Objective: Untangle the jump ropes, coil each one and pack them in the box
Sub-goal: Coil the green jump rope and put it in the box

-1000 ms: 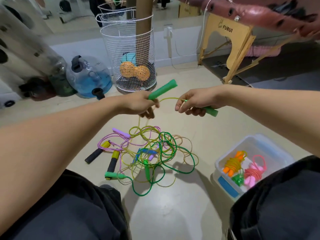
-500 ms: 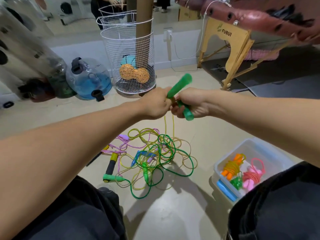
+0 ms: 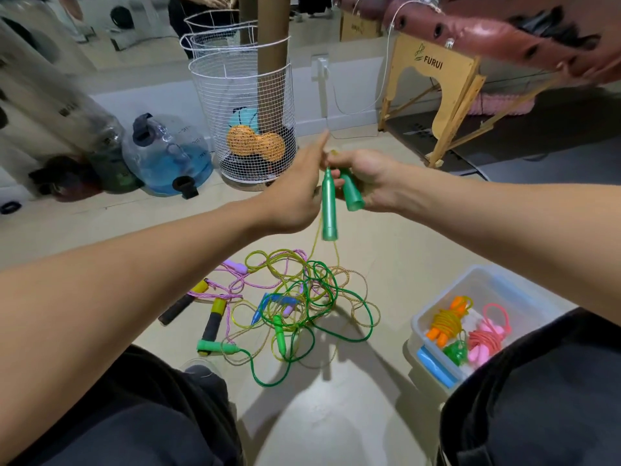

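Green handles between both hands, hanging.

Even, fairly bright indoor light came from above. Soft shadows of both arms fell on the glossy beige floor, with a pale sheen patch near the bottom centre. Strong wide-angle bending warped the edges. The maroon padded bench top right smeared with motion blur; the left hand was slightly soft.

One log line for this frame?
stage: untangling | right hand: both green handles | left hand: at cord | tangle: on floor | box: three coils
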